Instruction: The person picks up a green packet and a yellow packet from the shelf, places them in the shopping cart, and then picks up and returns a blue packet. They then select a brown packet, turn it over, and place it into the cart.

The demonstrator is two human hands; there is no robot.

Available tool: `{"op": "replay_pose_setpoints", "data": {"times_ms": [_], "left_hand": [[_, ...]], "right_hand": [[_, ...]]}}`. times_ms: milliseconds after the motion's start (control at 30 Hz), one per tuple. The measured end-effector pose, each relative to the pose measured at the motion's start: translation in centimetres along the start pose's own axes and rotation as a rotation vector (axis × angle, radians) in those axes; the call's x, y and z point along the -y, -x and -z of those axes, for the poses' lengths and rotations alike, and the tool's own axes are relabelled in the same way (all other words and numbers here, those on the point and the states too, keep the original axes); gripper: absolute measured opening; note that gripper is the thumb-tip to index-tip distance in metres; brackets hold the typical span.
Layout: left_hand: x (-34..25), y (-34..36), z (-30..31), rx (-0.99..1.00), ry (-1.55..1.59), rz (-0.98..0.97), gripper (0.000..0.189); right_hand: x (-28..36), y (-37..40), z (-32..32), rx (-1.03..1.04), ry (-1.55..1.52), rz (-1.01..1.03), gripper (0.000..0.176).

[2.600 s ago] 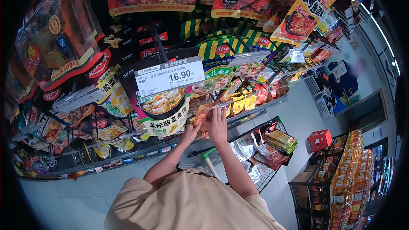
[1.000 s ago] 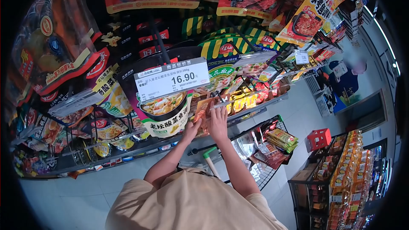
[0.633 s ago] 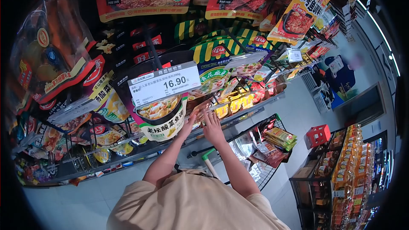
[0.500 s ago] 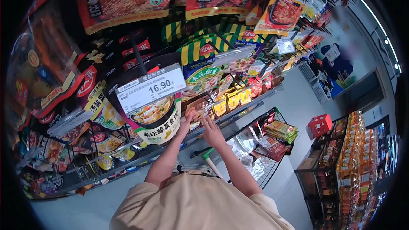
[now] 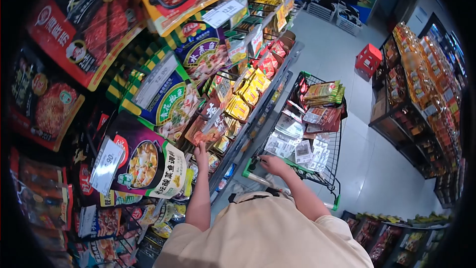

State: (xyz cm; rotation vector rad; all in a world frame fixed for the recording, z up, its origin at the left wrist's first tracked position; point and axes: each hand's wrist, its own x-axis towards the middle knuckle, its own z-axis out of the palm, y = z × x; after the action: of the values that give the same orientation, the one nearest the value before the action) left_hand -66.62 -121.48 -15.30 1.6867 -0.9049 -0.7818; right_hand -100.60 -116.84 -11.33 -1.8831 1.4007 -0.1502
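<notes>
My left hand [image 5: 201, 158] is closed at the lower edge of a reddish-brown food packet [image 5: 207, 130], beside the packed shelf. Just left of it hangs a large purple and white fish seasoning pouch [image 5: 148, 161]. My right hand [image 5: 272, 165] is closed on the near left part of the shopping cart [image 5: 338, 181], by its green-ended handle. Its fingertips are partly hidden. Inside the cart lie green-yellow packets [image 5: 322, 92], dark red packets [image 5: 320, 116] and clear packs with white labels [image 5: 302, 151].
Yellow packets [image 5: 252, 89] fill the lower shelf, whose grey edge [image 5: 270, 99] runs along the cart's left side. A red box [image 5: 368, 59] stands on the floor ahead. Another stocked rack [image 5: 416, 99] is at right, with low shelves [image 5: 396, 235] at lower right.
My right hand has left the shelf and moved right and down to the cart. My left hand stays by the shelf at the packet. The view has turned right, bringing the cart more fully in.
</notes>
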Motion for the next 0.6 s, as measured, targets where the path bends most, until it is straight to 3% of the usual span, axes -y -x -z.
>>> {"op": "replay_pose_setpoints", "data": {"times_ms": [67,133,200,267,400,467,500,533,600], "left_hand": [[1.8,0.2,0.5,0.080,-0.120,0.042,0.053],[1.7,2.3,-0.1,-0.115,0.039,-0.091,0.051],[3.8,3.2,0.6,-0.001,0.017,-0.077,0.054],[5.2,5.0,-0.3,-0.106,0.095,0.023,0.058],[4.1,8.6,-2.8,0.002,0.189,0.218,0.063],[1.8,10.0,-4.6,0.199,0.266,0.381,0.064],[1.0,10.2,-5.4,0.335,0.219,0.397,0.061],[1.5,10.2,-6.4,0.352,0.209,0.400,0.061],[2.2,10.1,-8.5,0.710,-0.140,0.081,0.059]], "right_hand": [[-1.5,1.4,-0.4,-0.122,-0.089,0.066,0.041],[-2.6,2.5,-0.5,-0.140,-0.128,0.018,0.041],[-3.7,3.6,-0.5,-0.156,-0.169,-0.064,0.040],[-5.1,4.5,-1.1,-0.218,-0.215,-0.064,0.038],[-7.2,5.9,-2.2,-0.257,-0.238,-0.159,0.035],[-7.3,5.9,-2.4,-0.234,-0.159,-0.138,0.034],[-7.6,5.6,-2.7,-0.236,-0.162,-0.146,0.034],[-7.8,5.4,-2.9,-0.244,-0.172,-0.161,0.034],[-8.3,5.0,-3.2,-0.254,-0.182,-0.138,0.034]]}}
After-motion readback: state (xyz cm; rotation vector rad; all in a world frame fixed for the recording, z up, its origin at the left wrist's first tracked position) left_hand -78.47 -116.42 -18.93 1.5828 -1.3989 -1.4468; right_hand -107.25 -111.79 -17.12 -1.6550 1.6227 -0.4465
